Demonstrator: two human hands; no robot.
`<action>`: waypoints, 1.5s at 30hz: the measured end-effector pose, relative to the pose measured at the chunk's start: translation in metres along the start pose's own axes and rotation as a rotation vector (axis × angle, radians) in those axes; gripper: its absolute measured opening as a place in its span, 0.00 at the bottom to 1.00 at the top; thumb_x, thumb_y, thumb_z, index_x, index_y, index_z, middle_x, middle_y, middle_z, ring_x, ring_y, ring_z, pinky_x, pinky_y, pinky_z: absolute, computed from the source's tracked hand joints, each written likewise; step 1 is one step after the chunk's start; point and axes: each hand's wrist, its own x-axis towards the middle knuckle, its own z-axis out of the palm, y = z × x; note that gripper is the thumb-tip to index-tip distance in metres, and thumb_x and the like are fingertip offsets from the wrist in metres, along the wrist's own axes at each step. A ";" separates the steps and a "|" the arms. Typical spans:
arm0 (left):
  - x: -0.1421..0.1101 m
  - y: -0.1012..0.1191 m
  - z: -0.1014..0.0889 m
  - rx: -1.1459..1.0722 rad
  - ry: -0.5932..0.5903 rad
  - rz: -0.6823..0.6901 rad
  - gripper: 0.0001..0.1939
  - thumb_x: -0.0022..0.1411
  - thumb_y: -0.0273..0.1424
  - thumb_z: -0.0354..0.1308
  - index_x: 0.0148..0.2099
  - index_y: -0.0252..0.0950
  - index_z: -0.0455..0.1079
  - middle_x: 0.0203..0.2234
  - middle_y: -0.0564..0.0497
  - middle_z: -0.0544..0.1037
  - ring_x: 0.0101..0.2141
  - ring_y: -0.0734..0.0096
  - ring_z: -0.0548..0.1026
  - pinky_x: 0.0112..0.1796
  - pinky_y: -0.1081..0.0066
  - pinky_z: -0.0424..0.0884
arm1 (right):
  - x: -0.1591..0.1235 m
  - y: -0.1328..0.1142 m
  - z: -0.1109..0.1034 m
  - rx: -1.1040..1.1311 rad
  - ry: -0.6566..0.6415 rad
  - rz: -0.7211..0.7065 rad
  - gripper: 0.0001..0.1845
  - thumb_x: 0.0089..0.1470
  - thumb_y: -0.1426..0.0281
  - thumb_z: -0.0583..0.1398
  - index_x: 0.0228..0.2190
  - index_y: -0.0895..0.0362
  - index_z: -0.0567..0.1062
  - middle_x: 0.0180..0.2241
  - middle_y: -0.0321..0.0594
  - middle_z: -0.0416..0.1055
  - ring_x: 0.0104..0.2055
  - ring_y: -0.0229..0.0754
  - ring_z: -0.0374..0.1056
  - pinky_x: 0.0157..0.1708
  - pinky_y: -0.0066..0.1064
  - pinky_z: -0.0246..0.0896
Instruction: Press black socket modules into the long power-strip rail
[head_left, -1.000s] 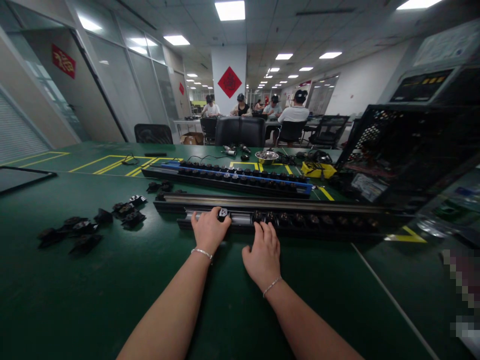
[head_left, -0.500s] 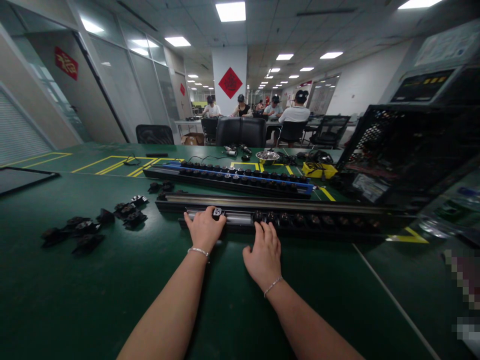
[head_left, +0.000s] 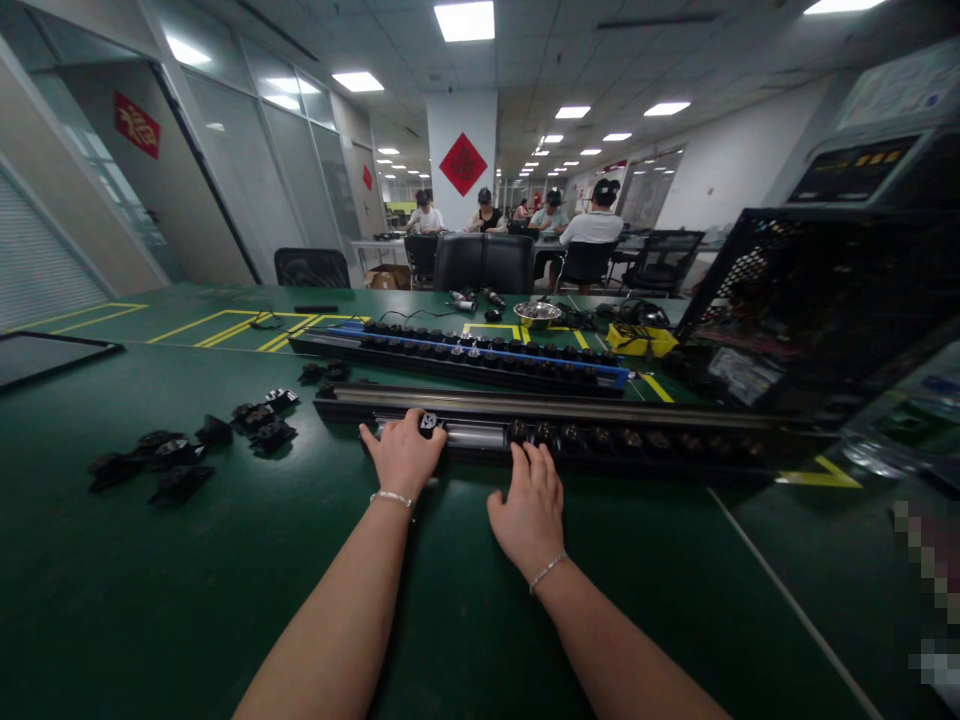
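Observation:
My left hand (head_left: 405, 457) curls over the left part of a long black metal rail (head_left: 480, 455). Its fingers are closed around a small black module (head_left: 428, 422) with a pale face, which sits in the rail's channel. My right hand (head_left: 527, 505) rests with its fingertips on the rail's front edge, fingers extended and thumb apart, gripping nothing. Just beyond those fingertips a row of dark round modules (head_left: 571, 437) fills the channel toward the right. Between the hands a bare silvery stretch (head_left: 476, 435) of the channel shows. Directly behind lies a second, longer rail (head_left: 487, 398).
Loose black pieces (head_left: 178, 452) lie in a pile at left. Farther back are a black rail with a blue strip (head_left: 540, 367), a metal bowl (head_left: 537, 314) and a yellow box (head_left: 642, 340). An open computer case (head_left: 817, 300) stands at right. Several people sit in the background.
My left hand has slid leftward along the rail with the small black module, baring more of the silvery channel. My right hand has stayed in place at the rail's edge.

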 end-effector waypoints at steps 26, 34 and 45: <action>0.012 -0.020 0.001 -0.044 0.024 -0.150 0.20 0.52 0.43 0.50 0.43 0.39 0.70 0.36 0.43 0.76 0.44 0.55 0.70 0.50 0.55 0.57 | 0.000 -0.001 0.000 0.007 -0.004 0.002 0.33 0.45 0.73 0.52 0.55 0.62 0.61 0.59 0.46 0.54 0.64 0.47 0.41 0.60 0.43 0.40; 0.015 -0.028 -0.002 -0.068 0.034 -0.173 0.22 0.51 0.42 0.52 0.45 0.36 0.69 0.35 0.41 0.76 0.42 0.53 0.71 0.45 0.60 0.63 | 0.001 0.000 0.001 0.002 -0.014 -0.001 0.33 0.45 0.73 0.51 0.56 0.62 0.60 0.60 0.46 0.54 0.64 0.47 0.41 0.60 0.42 0.40; 0.018 -0.029 -0.005 -0.085 0.024 -0.204 0.22 0.51 0.41 0.52 0.45 0.34 0.67 0.37 0.41 0.76 0.43 0.53 0.71 0.44 0.60 0.64 | 0.001 0.001 0.000 -0.002 -0.028 0.000 0.33 0.46 0.73 0.51 0.56 0.61 0.60 0.60 0.46 0.53 0.64 0.47 0.40 0.60 0.43 0.41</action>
